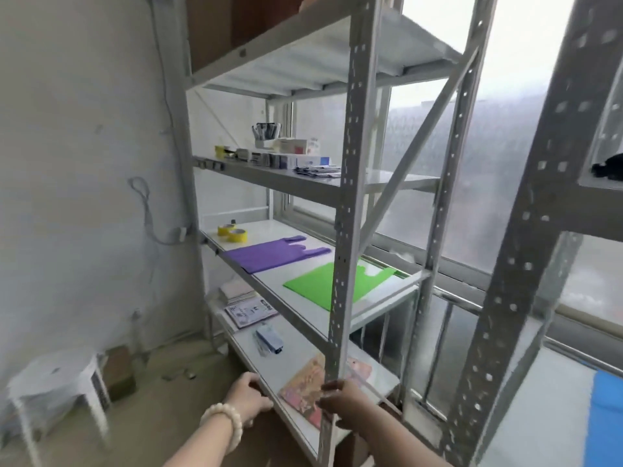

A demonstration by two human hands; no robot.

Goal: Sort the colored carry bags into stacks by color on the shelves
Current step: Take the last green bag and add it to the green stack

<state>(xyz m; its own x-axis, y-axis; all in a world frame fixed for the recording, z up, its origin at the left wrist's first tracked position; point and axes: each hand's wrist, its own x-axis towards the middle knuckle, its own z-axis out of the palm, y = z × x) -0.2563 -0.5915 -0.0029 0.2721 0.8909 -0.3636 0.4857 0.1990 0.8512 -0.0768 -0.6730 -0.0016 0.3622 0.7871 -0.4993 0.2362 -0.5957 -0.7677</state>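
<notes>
On the middle shelf (303,291) two bags lay flat and well apart: a purple bag (269,255) toward the left end and a green bag (320,284) toward the right, partly behind the front upright (347,203). Whether either was one bag or a thin stack could not be told. So, as a judgement, sorting had started with two colours given their places, and more remained.

On the lowest shelf (293,348) a pink patterned bag (305,387) lay at the near edge, or what looked like one; blur made it uncertain whether it was a carry bag at all. The right hand (340,404) was at its near corner, fingers curled on it beside the upright, apparently pinching the edge. The left hand (247,394) rested at the shelf's front edge, fingers bent over the rim; whether it gripped the rim or only touched it could not be told.

A blue sheet (603,419) showed at the far right, cut off by the frame; it might have been another bag. No supply pile of unsorted bags was in view.

Tape rolls (232,232) sat beside the purple bag. Papers (251,311) and a small blue object (269,338) lay on the lowest shelf, too blurred to name. Boxes (293,153) crowded the shelf above.
</notes>
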